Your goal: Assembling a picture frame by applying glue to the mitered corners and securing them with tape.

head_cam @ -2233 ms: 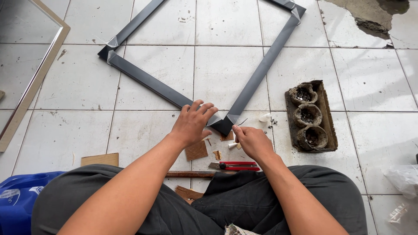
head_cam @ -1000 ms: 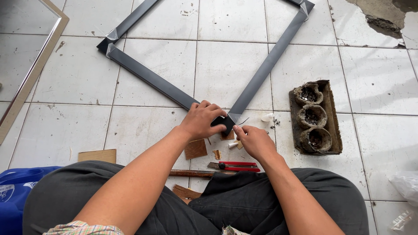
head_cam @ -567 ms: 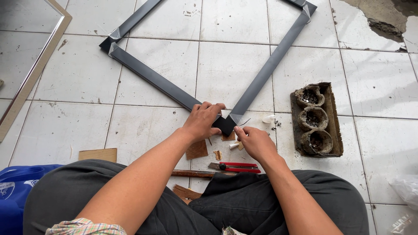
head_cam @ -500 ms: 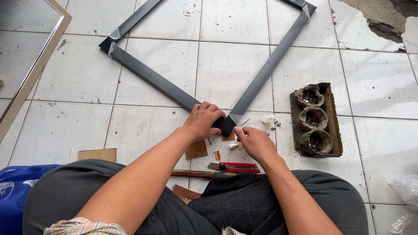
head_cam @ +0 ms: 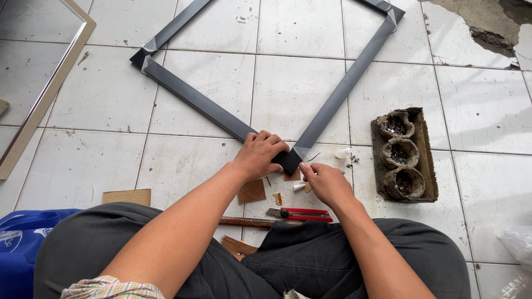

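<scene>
A dark grey square frame lies flat on the white floor tiles, one corner pointing at me. My left hand presses down on that near corner, fingers curled over the left rail. Just right of the corner, my right hand pinches its tip between finger and thumb. A red utility knife lies on the floor below my right hand, next to small brown card scraps.
A brown tray with three round cups of small hardware stands right of the corner. A wood-edged mirror or glass panel lies at the left. A blue bag is by my left knee, a wooden stick between my legs.
My view has drifted slightly; both hands stay at the frame's near corner, with the right hand's fingers shifting a little closer to the tip.
</scene>
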